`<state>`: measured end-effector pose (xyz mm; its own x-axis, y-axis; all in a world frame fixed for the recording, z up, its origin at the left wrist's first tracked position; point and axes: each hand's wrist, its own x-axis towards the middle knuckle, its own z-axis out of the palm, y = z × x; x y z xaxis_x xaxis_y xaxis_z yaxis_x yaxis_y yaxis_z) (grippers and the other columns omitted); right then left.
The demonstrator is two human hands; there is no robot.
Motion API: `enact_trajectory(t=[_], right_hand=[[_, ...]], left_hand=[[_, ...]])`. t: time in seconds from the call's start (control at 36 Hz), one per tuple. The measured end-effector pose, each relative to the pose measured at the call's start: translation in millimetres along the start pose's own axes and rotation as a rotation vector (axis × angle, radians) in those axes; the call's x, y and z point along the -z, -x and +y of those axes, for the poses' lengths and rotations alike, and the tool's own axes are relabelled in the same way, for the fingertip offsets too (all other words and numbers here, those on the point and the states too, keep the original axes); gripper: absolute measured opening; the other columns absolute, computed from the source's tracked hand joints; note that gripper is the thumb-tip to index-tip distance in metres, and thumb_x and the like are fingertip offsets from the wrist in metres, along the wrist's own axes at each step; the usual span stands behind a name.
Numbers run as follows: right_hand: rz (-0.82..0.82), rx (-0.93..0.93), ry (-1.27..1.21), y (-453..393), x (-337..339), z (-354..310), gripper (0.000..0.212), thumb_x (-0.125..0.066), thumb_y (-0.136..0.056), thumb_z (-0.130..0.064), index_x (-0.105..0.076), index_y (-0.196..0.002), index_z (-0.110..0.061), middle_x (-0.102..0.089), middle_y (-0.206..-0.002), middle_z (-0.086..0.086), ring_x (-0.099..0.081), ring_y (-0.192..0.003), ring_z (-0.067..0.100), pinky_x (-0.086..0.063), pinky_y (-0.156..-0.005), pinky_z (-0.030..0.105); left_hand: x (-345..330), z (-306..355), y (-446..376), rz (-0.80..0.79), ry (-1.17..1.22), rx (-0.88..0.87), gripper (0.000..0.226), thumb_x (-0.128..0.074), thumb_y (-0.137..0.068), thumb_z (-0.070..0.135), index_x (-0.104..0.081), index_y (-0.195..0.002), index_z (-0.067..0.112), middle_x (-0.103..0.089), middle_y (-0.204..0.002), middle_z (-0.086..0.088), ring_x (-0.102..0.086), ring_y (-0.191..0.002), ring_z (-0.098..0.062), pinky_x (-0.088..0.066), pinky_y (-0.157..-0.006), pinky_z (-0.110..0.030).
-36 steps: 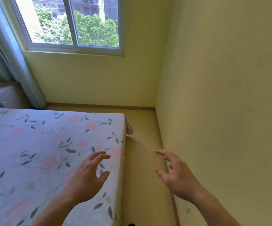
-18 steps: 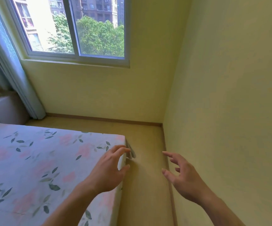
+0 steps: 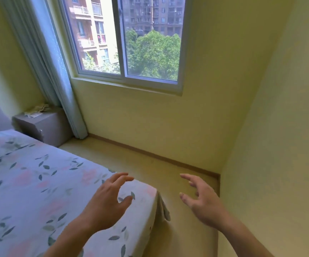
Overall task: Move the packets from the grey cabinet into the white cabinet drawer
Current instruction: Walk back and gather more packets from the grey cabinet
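Left hand [image 3: 105, 203]: lower centre of the frame, above the near corner of the bed; grip slack, fingers curled and spread, nothing in it.

Right hand [image 3: 201, 201]: lower right of centre, over the floor strip; grip slack as well, fingers splayed, empty. The two hands are apart, with the bed corner between them.

Bed [image 3: 29, 191]: fills the lower left; floral sheet of pink blooms and grey leaves. Its near corner ends just right of the left hand, where the sheet hangs in a loose fold.

Floor [image 3: 150, 164]: bare tan strip running from the lower centre diagonally up to the left, between the bed edge and the yellow walls; brown skirting marks its far edge. This is the open lane for moving.

Right wall [image 3: 270, 145]: plain yellow, close beside the right hand.

Grey cabinet [image 3: 44, 127]: middle left, at the far end of the floor strip, beside the bed head and touching the curtain foot. Front closed; small knob visible.

Packets [image 3: 36, 110]: pale, crumpled heap on the cabinet top; heading and long axis too small to tell.

Curtain [image 3: 48, 62]: pale blue, upper left.

Window [image 3: 126, 39]: upper centre, trees and buildings beyond.
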<state>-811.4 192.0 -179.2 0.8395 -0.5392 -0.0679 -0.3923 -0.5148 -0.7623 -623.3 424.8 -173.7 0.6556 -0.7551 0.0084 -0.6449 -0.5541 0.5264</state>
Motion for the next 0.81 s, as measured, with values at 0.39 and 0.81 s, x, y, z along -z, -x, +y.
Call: enact_trajectory(t=[0.39, 0.81], right_hand=[[-0.198, 0.166, 0.039, -274, 42, 20, 0.062, -0.069, -0.091, -0.039, -0.039, -0.145, -0.047, -0.039, -0.145, -0.034, -0.038, -0.133, -0.008, -0.037, -0.118, 0.032], [-0.169, 0.113, 0.019, -540, 140, 98, 0.058, -0.069, -0.092, -0.036, -0.043, -0.143, -0.043, -0.043, -0.143, -0.028, -0.041, -0.133, -0.002, -0.039, -0.116, 0.034]], left_hand=[[-14, -45, -212, 0.145, 0.052, 0.228, 0.046, -0.064, -0.094, 0.037, -0.046, -0.136, 0.045, -0.039, -0.145, 0.027, -0.040, -0.124, 0.005, -0.033, -0.109, -0.019], [-42, 9, -543, 0.090, 0.036, 0.076, 0.048, -0.063, -0.093, 0.038, -0.048, -0.138, 0.039, -0.035, -0.146, 0.028, -0.038, -0.132, 0.002, -0.032, -0.108, -0.017]])
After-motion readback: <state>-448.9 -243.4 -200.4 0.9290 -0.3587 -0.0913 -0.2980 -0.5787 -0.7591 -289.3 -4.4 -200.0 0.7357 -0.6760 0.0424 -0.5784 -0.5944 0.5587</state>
